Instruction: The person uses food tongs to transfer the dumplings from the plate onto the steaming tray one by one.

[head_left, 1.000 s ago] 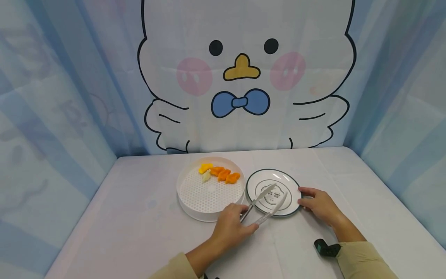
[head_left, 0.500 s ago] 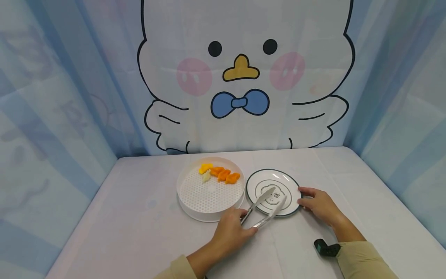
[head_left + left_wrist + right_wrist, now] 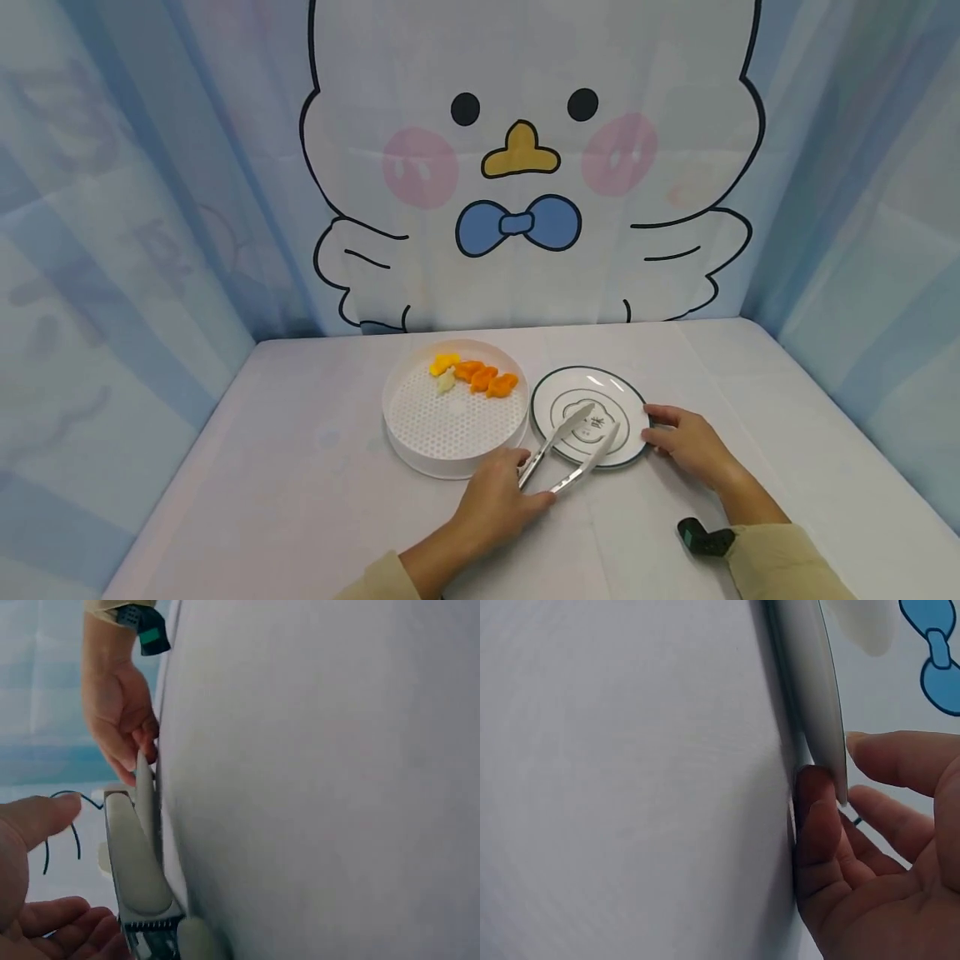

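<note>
A pair of clear-and-silver tongs (image 3: 577, 437) lies spread, its tips over the white plate (image 3: 551, 392). My left hand (image 3: 495, 496) is at its near end, fingers beside one arm and thumb near the other. In the left wrist view that thumb stands apart from the tongs (image 3: 139, 855), and the fingers lie loosely curled near their end. My right hand (image 3: 693, 442) holds the plate's right rim. In the right wrist view, fingers are under the plate (image 3: 817, 697) and the thumb is at its edge.
Left of the plate stands a round white perforated steamer tray (image 3: 427, 425). Toward its back lie several small lumpy pieces, orange (image 3: 483, 379), yellow (image 3: 444, 363) and pale (image 3: 446, 382). A patterned curtain (image 3: 517, 275) hangs behind the white table (image 3: 300, 467).
The tongs have come down slightly toward the plate and me, and my left hand has sunk a little with them. My right hand stays at the plate's rim.
</note>
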Tool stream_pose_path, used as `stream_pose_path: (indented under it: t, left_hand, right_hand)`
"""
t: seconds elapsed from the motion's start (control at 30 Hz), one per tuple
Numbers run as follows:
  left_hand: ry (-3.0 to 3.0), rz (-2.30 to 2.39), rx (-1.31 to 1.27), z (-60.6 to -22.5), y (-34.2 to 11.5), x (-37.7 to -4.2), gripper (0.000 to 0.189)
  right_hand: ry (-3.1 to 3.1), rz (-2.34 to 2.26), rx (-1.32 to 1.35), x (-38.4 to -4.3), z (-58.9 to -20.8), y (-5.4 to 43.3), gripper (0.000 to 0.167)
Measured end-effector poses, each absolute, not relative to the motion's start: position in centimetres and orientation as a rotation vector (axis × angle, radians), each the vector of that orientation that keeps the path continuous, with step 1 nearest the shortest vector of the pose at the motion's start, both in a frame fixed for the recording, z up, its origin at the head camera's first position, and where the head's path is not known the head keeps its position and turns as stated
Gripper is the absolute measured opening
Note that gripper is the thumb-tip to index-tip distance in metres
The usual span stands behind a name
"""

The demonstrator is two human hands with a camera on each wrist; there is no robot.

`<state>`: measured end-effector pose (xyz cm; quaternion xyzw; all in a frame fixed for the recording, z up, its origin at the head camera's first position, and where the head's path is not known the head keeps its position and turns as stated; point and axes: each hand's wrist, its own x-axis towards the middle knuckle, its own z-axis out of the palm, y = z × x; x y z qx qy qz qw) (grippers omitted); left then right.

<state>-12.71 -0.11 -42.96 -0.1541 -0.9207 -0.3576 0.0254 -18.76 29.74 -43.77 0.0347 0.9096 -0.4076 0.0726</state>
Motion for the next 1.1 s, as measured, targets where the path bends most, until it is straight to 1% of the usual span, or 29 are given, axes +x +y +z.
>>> stream_pose_path:
  t: [0.23, 0.53, 0.7, 0.87, 1.1]
  left_hand:
    - [-2.898, -1.165, -0.473, -40.5, -1.6, -12.8, 0.065]
    - [-2.851, -1.179, -0.424, -38.0, -4.4, -13.3, 0.071]
    - [-2.865, -1.107, -0.362, -36.9, -6.2, -13.6, 0.083]
    - [-2.904, -0.983, -0.302, -36.5, -7.5, -13.8, 0.093]
    - [-2.941, -0.594, -0.199, -36.4, -9.5, -14.4, 0.1]
  right_hand:
    - [2.784, -1.125, 0.097, -18.1, -42.5, 29.5, 0.063]
    - [2.86, -0.989, 0.036, -17.0, -40.1, 28.9, 0.069]
    - [2.931, -0.906, -0.031, -16.4, -38.6, 27.7, 0.074]
    - [3.021, -0.885, -0.157, -15.3, -37.2, 26.1, 0.077]
    - [3.182, -0.788, -0.315, -14.5, -36.4, 24.6, 0.082]
